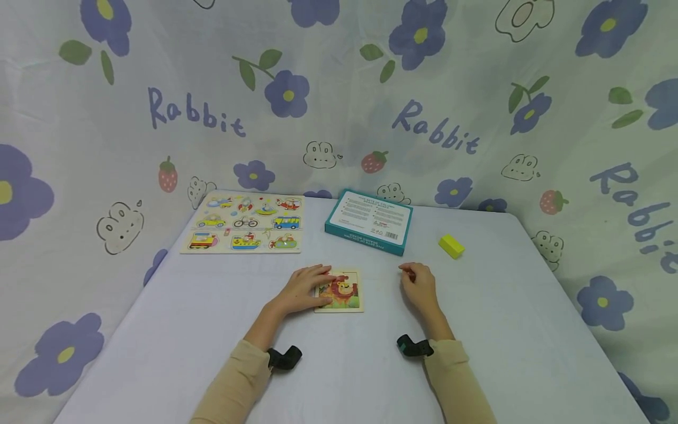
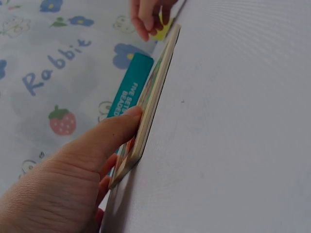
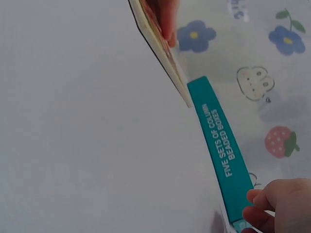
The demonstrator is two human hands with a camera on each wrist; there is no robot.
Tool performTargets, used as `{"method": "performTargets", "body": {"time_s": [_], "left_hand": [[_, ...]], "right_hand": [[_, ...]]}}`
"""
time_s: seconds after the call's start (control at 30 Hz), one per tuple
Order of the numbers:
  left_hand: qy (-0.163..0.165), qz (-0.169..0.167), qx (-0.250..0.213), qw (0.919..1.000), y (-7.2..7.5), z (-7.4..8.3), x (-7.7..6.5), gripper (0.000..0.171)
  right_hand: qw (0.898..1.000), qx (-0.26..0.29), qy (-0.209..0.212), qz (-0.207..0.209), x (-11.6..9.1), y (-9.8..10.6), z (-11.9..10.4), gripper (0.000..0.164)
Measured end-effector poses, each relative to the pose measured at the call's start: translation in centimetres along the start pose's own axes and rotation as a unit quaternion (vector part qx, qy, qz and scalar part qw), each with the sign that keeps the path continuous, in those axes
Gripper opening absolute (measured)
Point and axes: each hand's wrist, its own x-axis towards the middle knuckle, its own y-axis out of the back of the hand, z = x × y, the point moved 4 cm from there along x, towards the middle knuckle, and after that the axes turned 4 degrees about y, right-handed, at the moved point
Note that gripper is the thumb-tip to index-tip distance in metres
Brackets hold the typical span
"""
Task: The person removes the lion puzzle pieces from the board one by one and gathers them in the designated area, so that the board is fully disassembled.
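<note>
1. Nearest are two beige fabric sleeves [image 1: 233, 380], with a black wrist camera [image 1: 286, 358] at each cuff, seen only from the head.
2. The left hand [image 1: 301, 290] rests over the left part of a square lion puzzle [image 1: 346, 294], thumb and fingers spread wide. The left wrist view shows the thumb on its near edge.
3. The right hand [image 1: 420, 288] is well apart to the puzzle's right, its fingers loosely bent and narrow.
4. The puzzle lies at the middle of the white surface [image 1: 360, 377]. The head view gives its lion picture; the wrist views reveal its thick pale edge, wood-like.
5. Beyond sits a flat teal box [image 1: 368, 221] with a white printed panel; the right wrist view reads "FIVE SETS OF COLUMN BEADED BOXES" on its side.
6. A yellow oblong block [image 1: 451, 246] lies right of the box.
7. Left of it, only the head view shows a rectangular vehicle puzzle board [image 1: 243, 227].
8. Behind hangs slightly creased flower-and-rabbit cloth [image 1: 328, 126].
</note>
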Motion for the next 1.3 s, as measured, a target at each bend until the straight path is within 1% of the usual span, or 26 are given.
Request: {"method": "performTargets", "body": {"time_s": [0.17, 0.23, 0.33, 0.5, 0.67, 0.83, 0.93, 1.13, 1.3], "left_hand": [[0.008, -0.001, -0.005, 1.0, 0.1, -0.1, 0.0, 0.063], [0.011, 0.003, -0.015, 0.9998, 0.1, -0.1, 0.0, 0.065], [0.015, 0.007, -0.029, 0.9994, 0.1, -0.1, 0.0, 0.069], [0.025, 0.008, -0.035, 0.999, 0.1, -0.2, 0.0, 0.074], [0.03, 0.005, -0.033, 0.999, 0.1, -0.2, 0.0, 0.075], [0.033, 0.005, -0.033, 0.9989, 0.3, -0.2, 0.0, 0.075], [0.037, 0.003, -0.034, 0.9987, 0.3, -0.1, -0.1, 0.074], [0.035, 0.003, -0.031, 0.9989, 0.3, -0.1, 0.0, 0.074], [0.04, 0.001, -0.032, 0.9987, 0.2, -0.1, 0.0, 0.072]], "right_hand": [[0.999, -0.002, 0.03, -0.025, -0.2, -1.5, -1.3, 0.014], [0.999, -0.001, 0.043, -0.031, -0.2, -2.1, -1.9, 0.014], [0.998, 0.002, 0.05, -0.046, -0.4, -2.9, -2.8, 0.014], [0.994, 0.01, 0.052, -0.095, -0.8, -4.6, -4.1, 0.016], [0.988, 0.007, 0.08, -0.133, -1.1, -5.8, -5.3, 0.017], [0.983, 0.014, 0.101, -0.151, -1.3, -6.4, -6.2, 0.017], [0.981, 0.014, 0.103, -0.162, -1.4, -6.8, -6.4, 0.018], [0.978, -0.008, 0.11, -0.176, -1.3, -7.3, -6.2, 0.026], [0.976, -0.045, 0.109, -0.183, -1.2, -7.5, -6.6, 0.033]]}}
